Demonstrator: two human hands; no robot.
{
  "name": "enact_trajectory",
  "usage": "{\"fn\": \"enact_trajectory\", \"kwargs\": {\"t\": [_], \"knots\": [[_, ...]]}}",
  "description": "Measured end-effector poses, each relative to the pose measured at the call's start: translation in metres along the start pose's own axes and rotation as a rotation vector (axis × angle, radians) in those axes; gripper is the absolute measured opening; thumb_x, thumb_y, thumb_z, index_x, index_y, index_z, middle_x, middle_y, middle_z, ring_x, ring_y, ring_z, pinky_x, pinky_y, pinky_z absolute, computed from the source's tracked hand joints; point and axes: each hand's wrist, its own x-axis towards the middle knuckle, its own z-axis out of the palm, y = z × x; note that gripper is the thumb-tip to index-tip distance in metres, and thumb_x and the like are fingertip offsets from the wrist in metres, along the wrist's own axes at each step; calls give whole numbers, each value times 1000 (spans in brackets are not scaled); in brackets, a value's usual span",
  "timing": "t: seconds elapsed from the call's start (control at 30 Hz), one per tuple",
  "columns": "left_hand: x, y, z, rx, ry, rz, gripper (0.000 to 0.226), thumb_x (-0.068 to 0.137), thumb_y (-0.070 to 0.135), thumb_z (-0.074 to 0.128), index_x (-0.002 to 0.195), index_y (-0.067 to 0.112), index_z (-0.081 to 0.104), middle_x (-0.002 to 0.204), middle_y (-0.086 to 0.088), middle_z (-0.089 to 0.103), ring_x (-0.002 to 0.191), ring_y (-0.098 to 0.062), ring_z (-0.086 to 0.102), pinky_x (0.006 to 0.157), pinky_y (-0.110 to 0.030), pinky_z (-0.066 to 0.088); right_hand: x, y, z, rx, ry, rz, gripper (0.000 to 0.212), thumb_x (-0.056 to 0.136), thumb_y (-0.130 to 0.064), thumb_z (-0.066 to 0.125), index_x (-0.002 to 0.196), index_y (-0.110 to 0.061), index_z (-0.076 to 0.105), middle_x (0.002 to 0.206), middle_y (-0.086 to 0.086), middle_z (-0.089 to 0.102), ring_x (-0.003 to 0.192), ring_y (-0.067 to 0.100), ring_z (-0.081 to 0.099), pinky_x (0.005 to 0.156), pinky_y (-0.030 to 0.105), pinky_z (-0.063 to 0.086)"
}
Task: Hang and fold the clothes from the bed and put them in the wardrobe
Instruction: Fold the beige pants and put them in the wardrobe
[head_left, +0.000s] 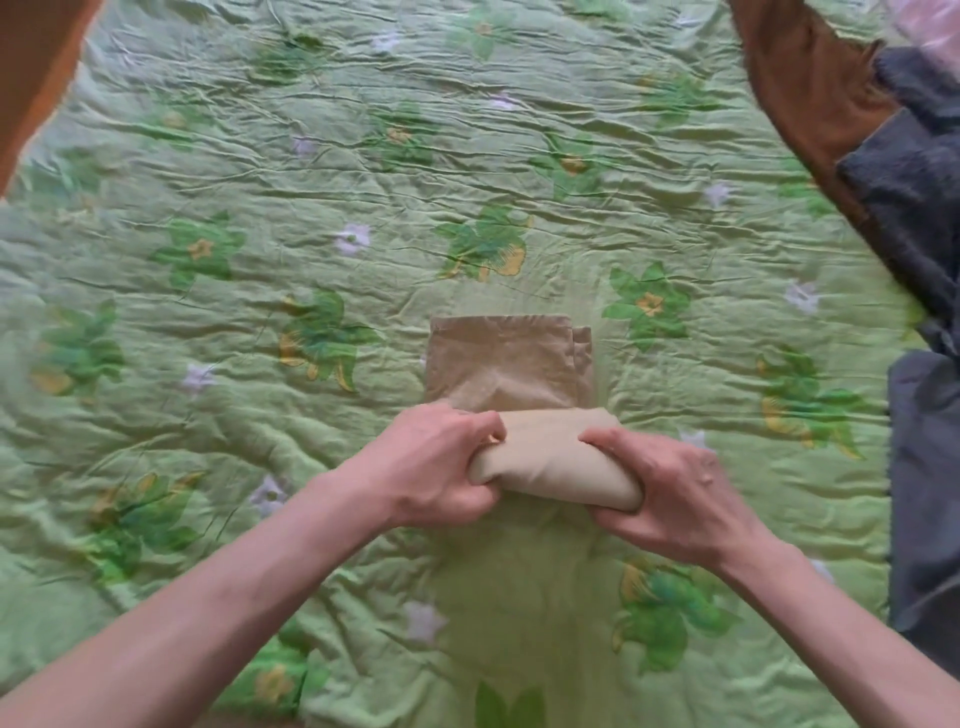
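A beige garment (506, 364) lies on the green flowered bedspread (311, 208), near the middle of the bed. Its near part is rolled into a thick tube (550, 460); the far part still lies flat. My left hand (431, 467) grips the tube's left end, fingers curled around it. My right hand (670, 493) grips the right end the same way. Both forearms reach in from the bottom of the view.
A brown garment (800, 88) and dark grey clothes (914, 208) lie piled along the bed's right side, with more grey fabric (924, 493) lower down. An orange-brown surface (36, 67) shows at the top left corner.
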Motion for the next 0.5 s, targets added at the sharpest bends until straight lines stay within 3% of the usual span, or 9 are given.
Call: {"fn": "enact_trajectory", "kwargs": {"t": [0.07, 0.17, 0.27, 0.33, 0.4, 0.5], "knots": [[-11, -3, -6, -155, -43, -30, 52, 63, 51, 52, 107, 27, 65, 97, 5, 74, 84, -18, 68, 75, -32, 54, -2, -1, -11, 73, -46, 37, 59, 68, -47, 75, 124, -33, 63, 106, -9, 78, 83, 9, 73, 68, 29, 57], [-25, -11, -8, -462, -51, -116, 36, 64, 43, 63, 98, 30, 59, 92, 9, 68, 75, -10, 62, 67, -30, 54, 2, -3, -25, 197, -135, 116, 53, 67, -49, 80, 117, -41, 63, 99, -25, 76, 78, -6, 69, 67, 19, 51], [-29, -26, 2, -663, 107, -212, 30, 72, 27, 75, 99, 30, 62, 89, 4, 68, 72, -9, 61, 60, -26, 52, 10, -3, -30, 389, -152, 208, 50, 72, -53, 85, 116, -43, 62, 94, -22, 76, 79, -5, 70, 67, 17, 52], [-26, -35, 15, -798, 301, -337, 28, 81, 19, 85, 100, 28, 66, 87, 2, 72, 70, -6, 63, 57, -23, 53, 15, -4, -24, 531, 30, 347, 51, 73, -50, 89, 116, -42, 61, 94, -15, 74, 80, 0, 70, 66, 19, 56], [-20, -39, 29, -890, 479, -472, 29, 80, 26, 89, 100, 25, 68, 86, 3, 74, 72, -4, 67, 61, -23, 57, 21, -9, -8, 615, 250, 509, 52, 71, -50, 86, 115, -39, 61, 92, -11, 71, 77, 2, 68, 65, 22, 57], [-7, -39, 50, -1031, 542, -562, 41, 79, 39, 87, 113, 27, 67, 100, 8, 77, 92, -1, 72, 84, -28, 61, 34, -18, 23, 741, 432, 653, 58, 77, -51, 79, 128, -36, 55, 105, -13, 68, 90, 1, 65, 83, 31, 58]]}}
